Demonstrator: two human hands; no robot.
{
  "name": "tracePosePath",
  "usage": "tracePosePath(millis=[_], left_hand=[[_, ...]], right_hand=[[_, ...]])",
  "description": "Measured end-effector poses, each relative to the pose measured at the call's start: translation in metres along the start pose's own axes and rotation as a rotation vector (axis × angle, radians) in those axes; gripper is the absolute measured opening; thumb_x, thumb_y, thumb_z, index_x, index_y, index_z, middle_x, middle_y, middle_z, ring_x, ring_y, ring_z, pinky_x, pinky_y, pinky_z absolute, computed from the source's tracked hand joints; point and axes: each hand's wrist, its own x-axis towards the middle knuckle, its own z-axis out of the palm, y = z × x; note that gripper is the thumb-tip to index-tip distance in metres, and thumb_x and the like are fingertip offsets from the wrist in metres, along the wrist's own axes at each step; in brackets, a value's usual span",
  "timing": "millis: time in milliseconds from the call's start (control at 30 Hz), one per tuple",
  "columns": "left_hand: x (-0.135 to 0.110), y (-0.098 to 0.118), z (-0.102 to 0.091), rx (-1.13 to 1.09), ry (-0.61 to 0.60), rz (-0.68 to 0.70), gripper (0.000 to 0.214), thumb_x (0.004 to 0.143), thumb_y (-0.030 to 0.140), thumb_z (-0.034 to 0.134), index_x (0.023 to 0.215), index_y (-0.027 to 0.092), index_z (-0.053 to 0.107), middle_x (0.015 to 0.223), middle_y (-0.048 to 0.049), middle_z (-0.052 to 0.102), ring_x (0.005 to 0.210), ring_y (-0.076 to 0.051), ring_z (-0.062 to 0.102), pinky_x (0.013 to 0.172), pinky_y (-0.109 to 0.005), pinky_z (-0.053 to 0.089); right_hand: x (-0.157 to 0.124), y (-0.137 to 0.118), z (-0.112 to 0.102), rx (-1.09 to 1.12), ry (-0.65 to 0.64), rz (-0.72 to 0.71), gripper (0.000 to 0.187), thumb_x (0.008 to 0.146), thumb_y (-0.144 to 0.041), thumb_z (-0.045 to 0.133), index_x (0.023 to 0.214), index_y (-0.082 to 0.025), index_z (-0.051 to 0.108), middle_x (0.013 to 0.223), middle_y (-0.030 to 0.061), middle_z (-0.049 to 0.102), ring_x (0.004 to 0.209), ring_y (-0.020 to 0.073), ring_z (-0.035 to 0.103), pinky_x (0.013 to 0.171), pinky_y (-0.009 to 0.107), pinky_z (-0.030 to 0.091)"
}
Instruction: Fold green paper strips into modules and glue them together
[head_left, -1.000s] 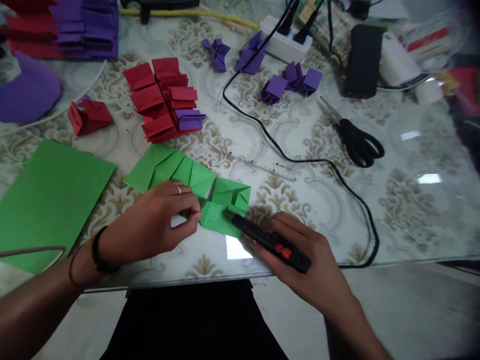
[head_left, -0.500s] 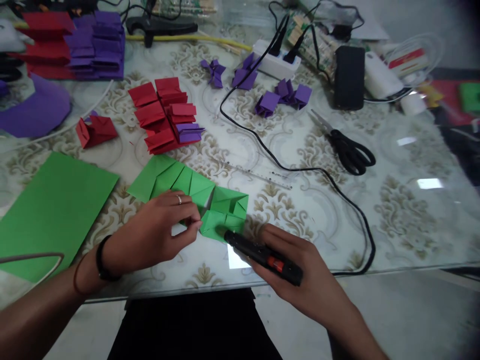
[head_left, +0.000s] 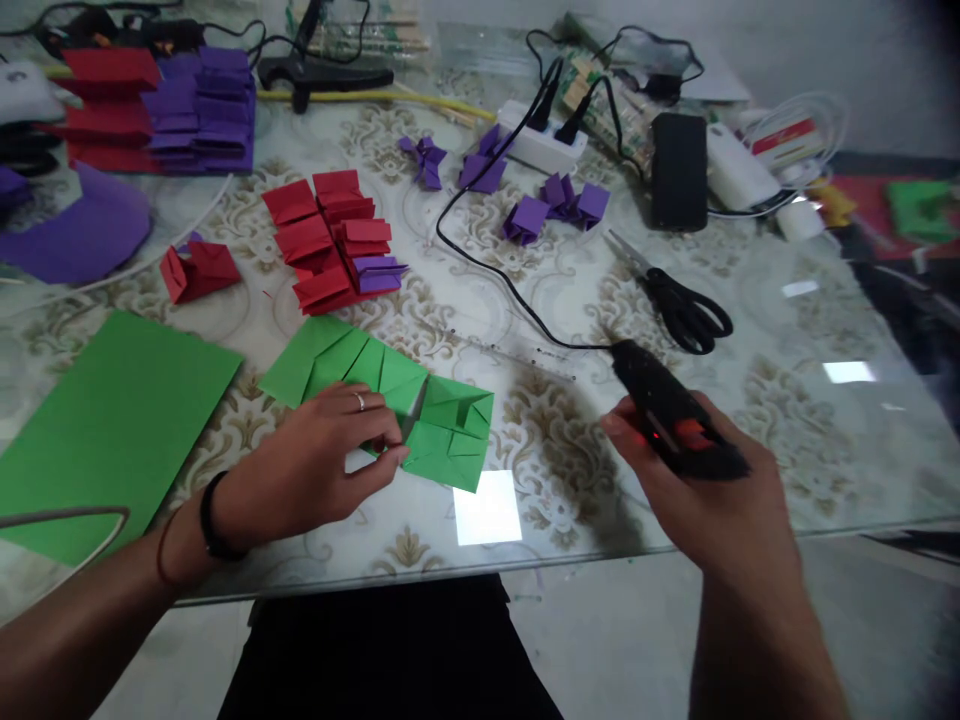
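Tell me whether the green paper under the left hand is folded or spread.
Folded: creases and overlapping flaps show across the green paper. The left hand covers part, which I cannot judge.

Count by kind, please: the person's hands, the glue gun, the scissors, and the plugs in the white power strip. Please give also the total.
Hands (left hand, right hand): 2
Glue gun: 1
Scissors: 1
Plugs: 2
Total: 6

There are two hands: one left hand (head_left: 330,450), one right hand (head_left: 727,490). There is one ring (head_left: 361,401), one black tool (head_left: 660,390), one pair of scissors (head_left: 686,308), one big green sheet (head_left: 124,430), one plug box (head_left: 536,143) and two plugs (head_left: 571,128).
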Motion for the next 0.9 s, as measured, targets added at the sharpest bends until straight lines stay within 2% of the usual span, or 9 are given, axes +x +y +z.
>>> tracePosePath(millis=[67, 200, 333, 433, 500, 600, 733, 833, 900], left_hand=[[-0.001, 0.001, 0.0, -0.012, -0.006, 0.012, 0.015, 0.103, 0.019, 0.059, 0.091, 0.02, 0.067, 0.087, -0.0016, 0.072, 0.088, -0.02, 0.066, 0.087, -0.035, 0.049], [-0.002, 0.0, 0.004, -0.041, -0.033, 0.06, 0.014, 0.106, 0.019, 0.058, 0.107, 0.018, 0.072, 0.101, -0.0046, 0.075, 0.099, -0.02, 0.069, 0.093, -0.035, 0.052], [-0.002, -0.004, 0.011, -0.011, -0.037, 0.139, 0.02, 0.108, 0.017, 0.057, 0.115, 0.018, 0.076, 0.113, -0.007, 0.076, 0.106, -0.022, 0.069, 0.1, -0.039, 0.053], [-0.002, -0.006, 0.017, 0.047, -0.035, 0.178, 0.022, 0.108, 0.016, 0.055, 0.116, 0.018, 0.076, 0.114, -0.0075, 0.076, 0.106, -0.022, 0.068, 0.101, -0.041, 0.053], [-0.002, -0.005, 0.02, 0.089, -0.009, 0.2, 0.02, 0.108, 0.019, 0.058, 0.117, 0.02, 0.076, 0.115, -0.008, 0.075, 0.106, -0.023, 0.068, 0.099, -0.042, 0.053], [-0.003, -0.001, 0.024, 0.145, 0.025, 0.23, 0.018, 0.107, 0.021, 0.062, 0.12, 0.022, 0.075, 0.117, -0.0078, 0.075, 0.107, -0.024, 0.068, 0.097, -0.042, 0.054], [-0.004, 0.008, 0.026, 0.204, 0.04, 0.211, 0.015, 0.106, 0.023, 0.065, 0.119, 0.02, 0.071, 0.115, -0.0089, 0.075, 0.106, -0.027, 0.068, 0.093, -0.045, 0.055], [-0.003, 0.013, 0.03, 0.279, 0.005, 0.176, 0.013, 0.107, 0.024, 0.063, 0.116, 0.017, 0.068, 0.11, -0.0102, 0.075, 0.103, -0.028, 0.068, 0.09, -0.047, 0.054], [-0.002, 0.014, 0.035, 0.313, 0.066, 0.193, 0.012, 0.106, 0.027, 0.064, 0.11, 0.016, 0.068, 0.104, -0.0091, 0.075, 0.097, -0.027, 0.068, 0.085, -0.045, 0.054]], right_hand=[[0.009, 0.014, 0.004, -0.129, 0.081, -0.073, 0.026, 0.091, -0.047, 0.078, 0.095, -0.024, 0.067, 0.09, 0.0095, 0.072, 0.078, 0.028, 0.068, 0.069, 0.041, 0.052], [0.016, 0.034, 0.008, -0.133, 0.012, -0.198, 0.03, 0.095, -0.041, 0.072, 0.119, -0.023, 0.07, 0.121, 0.0163, 0.072, 0.109, 0.0365, 0.069, 0.091, 0.051, 0.056], [0.007, 0.018, 0.001, -0.094, 0.032, -0.299, 0.033, 0.099, -0.036, 0.066, 0.129, -0.025, 0.069, 0.135, 0.0164, 0.067, 0.127, 0.0412, 0.062, 0.107, 0.064, 0.05], [-0.006, -0.015, 0.0, 0.046, 0.061, -0.355, 0.022, 0.102, -0.019, 0.062, 0.119, -0.027, 0.073, 0.118, 0.0106, 0.074, 0.114, 0.0303, 0.071, 0.102, 0.051, 0.058], [-0.014, -0.034, 0.007, 0.171, -0.12, -0.486, 0.026, 0.102, -0.012, 0.06, 0.117, -0.028, 0.074, 0.114, 0.0074, 0.076, 0.105, 0.0243, 0.075, 0.091, 0.041, 0.062], [-0.022, -0.047, 0.027, 0.268, -0.246, -0.562, 0.024, 0.103, -0.012, 0.061, 0.117, -0.026, 0.076, 0.121, 0.0099, 0.076, 0.109, 0.0253, 0.075, 0.095, 0.044, 0.064], [-0.027, -0.048, 0.046, 0.305, -0.261, -0.534, 0.022, 0.104, -0.014, 0.063, 0.119, -0.024, 0.075, 0.12, 0.0099, 0.076, 0.109, 0.0249, 0.075, 0.096, 0.045, 0.065], [-0.029, -0.048, 0.049, 0.32, -0.257, -0.54, 0.02, 0.103, -0.013, 0.065, 0.118, -0.023, 0.074, 0.118, 0.0098, 0.076, 0.109, 0.0243, 0.074, 0.098, 0.045, 0.064], [-0.03, -0.049, 0.049, 0.332, -0.253, -0.548, 0.02, 0.103, -0.012, 0.065, 0.118, -0.022, 0.073, 0.117, 0.0099, 0.076, 0.108, 0.0241, 0.074, 0.098, 0.044, 0.064]])
